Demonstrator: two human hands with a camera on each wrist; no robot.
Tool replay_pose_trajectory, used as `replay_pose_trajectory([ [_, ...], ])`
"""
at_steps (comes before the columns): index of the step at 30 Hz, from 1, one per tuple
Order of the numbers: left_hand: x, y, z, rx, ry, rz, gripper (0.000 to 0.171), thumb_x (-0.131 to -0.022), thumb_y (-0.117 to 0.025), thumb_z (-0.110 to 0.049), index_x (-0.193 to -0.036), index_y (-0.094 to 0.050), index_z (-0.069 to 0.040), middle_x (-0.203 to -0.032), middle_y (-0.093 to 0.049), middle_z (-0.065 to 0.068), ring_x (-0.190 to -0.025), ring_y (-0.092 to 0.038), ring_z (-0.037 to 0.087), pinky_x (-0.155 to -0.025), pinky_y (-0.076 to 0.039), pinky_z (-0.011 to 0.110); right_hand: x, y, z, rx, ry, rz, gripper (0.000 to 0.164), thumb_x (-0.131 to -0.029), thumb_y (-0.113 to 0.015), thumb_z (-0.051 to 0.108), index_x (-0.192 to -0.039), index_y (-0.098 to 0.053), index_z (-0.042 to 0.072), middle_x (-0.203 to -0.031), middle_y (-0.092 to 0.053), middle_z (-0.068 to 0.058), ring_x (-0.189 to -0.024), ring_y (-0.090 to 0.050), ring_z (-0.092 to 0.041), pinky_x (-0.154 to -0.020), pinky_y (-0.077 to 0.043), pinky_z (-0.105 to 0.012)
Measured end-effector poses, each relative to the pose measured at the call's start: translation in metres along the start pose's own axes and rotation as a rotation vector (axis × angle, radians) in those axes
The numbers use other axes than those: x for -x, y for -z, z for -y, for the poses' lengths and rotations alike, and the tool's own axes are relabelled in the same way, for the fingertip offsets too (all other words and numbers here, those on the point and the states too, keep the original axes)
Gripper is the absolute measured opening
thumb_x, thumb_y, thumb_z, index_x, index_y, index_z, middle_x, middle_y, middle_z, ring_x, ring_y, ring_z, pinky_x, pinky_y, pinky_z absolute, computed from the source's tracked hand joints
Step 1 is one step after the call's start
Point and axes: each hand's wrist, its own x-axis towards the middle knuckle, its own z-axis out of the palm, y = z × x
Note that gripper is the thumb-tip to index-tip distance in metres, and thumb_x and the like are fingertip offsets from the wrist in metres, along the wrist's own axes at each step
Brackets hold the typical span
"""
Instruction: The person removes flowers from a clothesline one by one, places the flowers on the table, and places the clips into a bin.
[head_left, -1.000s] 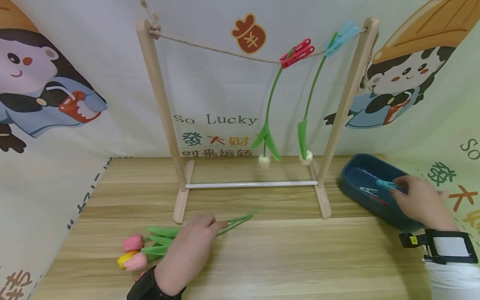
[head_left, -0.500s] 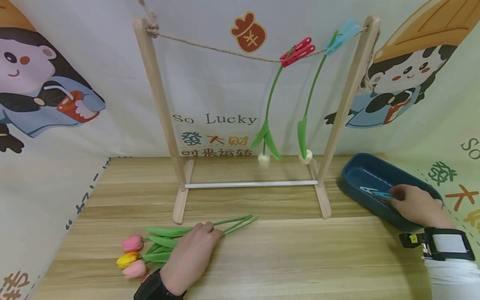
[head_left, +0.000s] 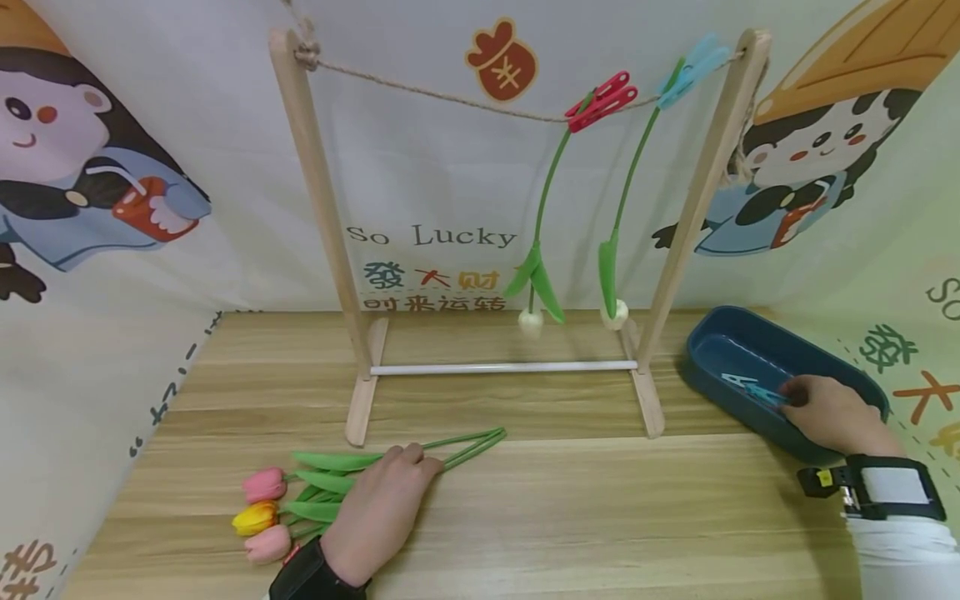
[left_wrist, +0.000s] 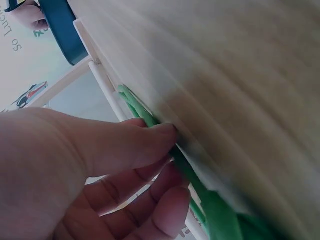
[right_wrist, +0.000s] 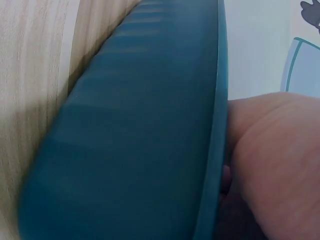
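The left hand (head_left: 386,508) pinched the green stems of three tulips (head_left: 318,510), thumb on one side and bent fingers on the other, with little gap between; the tulips lay on the wooden table (head_left: 562,517) in front of the rack (head_left: 318,183), two heads pink and one yellow, pointing to the person's left, stem ends to the right.

The right hand (head_left: 832,412) reached inside the dark blue tub (head_left: 731,406), its fingers bent and nearly closed on the end of a blue clip (head_left: 765,395); the tub's wall hid the fingertips from the right wrist view; a white clip (head_left: 738,380) lay just beside the blue one.

The rack stood upright, to the left of the tub; on its sagging rope (head_left: 450,102) a red clip (head_left: 603,102) and a light-blue clip (head_left: 693,71) held two white tulips (head_left: 615,314), heads down, near the right post.
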Motion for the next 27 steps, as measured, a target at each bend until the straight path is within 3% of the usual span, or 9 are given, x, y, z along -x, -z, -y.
replay_pose_trajectory([
  [10,0.001,0.004,0.000,-0.003,-0.018,-0.019,0.032,-0.083,-0.079,0.012,-0.104,-0.079,-0.011,-0.092,-0.065,0.003,-0.086,-0.065,0.021,-0.068,-0.058,0.038,0.003,0.002,0.002,0.001,0.006,-0.037,0.043,-0.100,-0.068,0.017,-0.126,-0.060,-0.016,-0.118,-0.066,-0.036,-0.107,-0.059,-0.058,-0.083,-0.037,-0.076],
  [14,0.000,0.013,-0.003,0.001,-0.031,-0.042,0.032,-0.083,-0.079,0.013,-0.105,-0.079,-0.011,-0.092,-0.063,0.001,-0.086,-0.064,0.020,-0.065,-0.057,0.037,0.007,0.011,0.012,0.016,0.061,-0.104,0.044,-0.101,-0.068,0.018,-0.125,-0.060,-0.018,-0.113,-0.066,-0.038,-0.100,-0.062,-0.055,-0.079,-0.048,-0.070],
  [20,-0.010,0.034,-0.004,0.049,-0.034,-0.088,0.030,-0.085,-0.085,0.003,-0.112,-0.079,-0.010,-0.095,-0.065,0.002,-0.088,-0.065,0.021,-0.071,-0.058,0.036,0.015,0.037,0.049,0.025,0.122,-0.215,0.046,-0.104,-0.067,0.018,-0.128,-0.057,-0.020,-0.120,-0.061,-0.043,-0.104,-0.061,-0.058,-0.083,-0.052,-0.069],
  [23,-0.018,0.044,-0.001,0.074,-0.041,-0.156,0.036,-0.086,-0.090,-0.010,-0.119,-0.076,-0.007,-0.102,-0.068,0.005,-0.090,-0.068,0.023,-0.075,-0.059,0.038,0.023,0.053,0.073,0.029,0.158,-0.292,0.045,-0.106,-0.065,0.020,-0.131,-0.056,-0.016,-0.123,-0.061,-0.042,-0.107,-0.060,-0.058,-0.084,-0.050,-0.071],
  [27,-0.031,0.059,0.002,0.117,-0.081,-0.282,0.045,-0.088,-0.089,-0.015,-0.128,-0.072,-0.004,-0.109,-0.067,0.008,-0.093,-0.069,0.025,-0.076,-0.060,0.039,0.035,0.078,0.108,0.015,0.228,-0.388,0.045,-0.107,-0.063,0.024,-0.134,-0.057,-0.012,-0.127,-0.060,-0.040,-0.110,-0.058,-0.058,-0.084,-0.049,-0.072],
])
